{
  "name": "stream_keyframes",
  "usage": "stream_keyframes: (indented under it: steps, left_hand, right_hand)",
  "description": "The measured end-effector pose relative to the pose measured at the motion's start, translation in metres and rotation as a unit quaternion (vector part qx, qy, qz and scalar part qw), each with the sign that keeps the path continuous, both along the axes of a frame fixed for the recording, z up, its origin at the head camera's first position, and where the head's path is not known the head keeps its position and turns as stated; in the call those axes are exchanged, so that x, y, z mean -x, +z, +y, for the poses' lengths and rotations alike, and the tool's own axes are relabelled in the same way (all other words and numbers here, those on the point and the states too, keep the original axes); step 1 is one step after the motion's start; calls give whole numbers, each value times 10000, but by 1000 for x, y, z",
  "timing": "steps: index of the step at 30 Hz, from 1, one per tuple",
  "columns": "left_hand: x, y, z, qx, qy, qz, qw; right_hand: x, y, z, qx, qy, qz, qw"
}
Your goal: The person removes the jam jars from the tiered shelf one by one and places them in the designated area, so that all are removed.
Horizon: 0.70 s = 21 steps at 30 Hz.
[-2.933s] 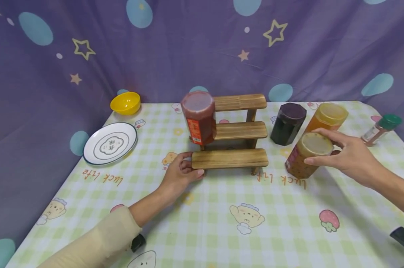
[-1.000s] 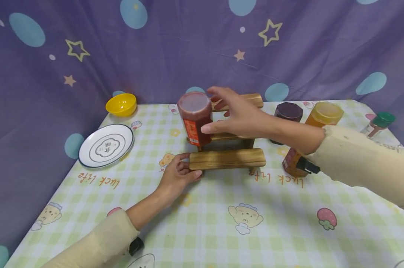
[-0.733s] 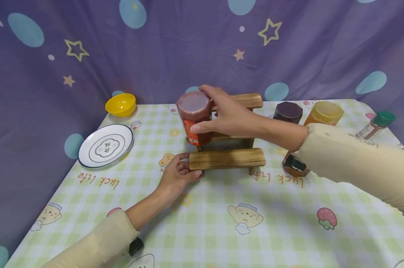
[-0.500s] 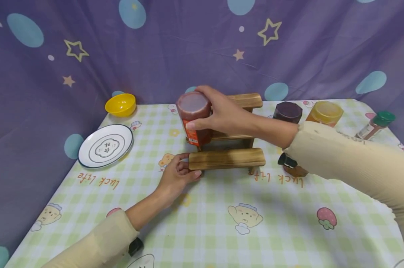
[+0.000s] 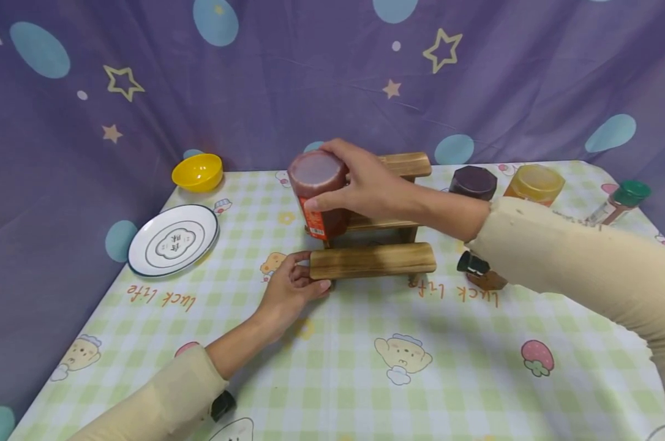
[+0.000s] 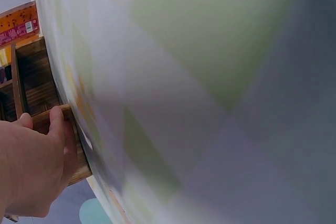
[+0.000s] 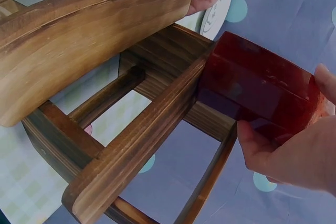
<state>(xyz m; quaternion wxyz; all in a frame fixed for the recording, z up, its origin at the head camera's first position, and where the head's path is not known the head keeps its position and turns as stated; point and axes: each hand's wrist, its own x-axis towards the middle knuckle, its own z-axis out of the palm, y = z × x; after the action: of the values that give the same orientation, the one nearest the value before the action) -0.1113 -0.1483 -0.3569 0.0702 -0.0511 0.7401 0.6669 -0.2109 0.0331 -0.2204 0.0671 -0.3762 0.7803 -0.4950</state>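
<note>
A three-step wooden rack (image 5: pixel 373 261) stands mid-table. On the left end of its middle step is a jar of red sauce (image 5: pixel 316 177) with an orange-red label; in the right wrist view the jar (image 7: pixel 257 87) has its base at that step. My right hand (image 5: pixel 365 187) grips the jar, thumb on the label and fingers round the far side. Lower left, my left hand (image 5: pixel 288 291) holds the left end of the bottom step. In the left wrist view, fingers of the left hand (image 6: pixel 39 156) curl round the wood.
To the right stand a dark jar (image 5: pixel 474 182), a yellow-lidded jar (image 5: pixel 535 184) and a green-capped shaker (image 5: pixel 621 201). A speckled brown jar (image 5: pixel 487 280) is mostly hidden under my right sleeve. At left are a white plate (image 5: pixel 172 240) and a yellow bowl (image 5: pixel 198 173).
My right hand has left the speckled brown jar, crossed leftward over the rack and taken hold of the red jar. The left hand has kept its place at the bottom step.
</note>
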Motion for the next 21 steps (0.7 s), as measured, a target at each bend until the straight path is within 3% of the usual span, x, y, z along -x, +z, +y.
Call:
stream_keyframes:
  steps: [6,21]
  left_hand:
    - [0,0,-1,39,10,10,10000]
    - [1,0,1,21,103,-26,9999]
  right_hand:
    - [-11,-2,5,-82,-174,467,9987]
    - [-39,3,41,341,-277,354,9984]
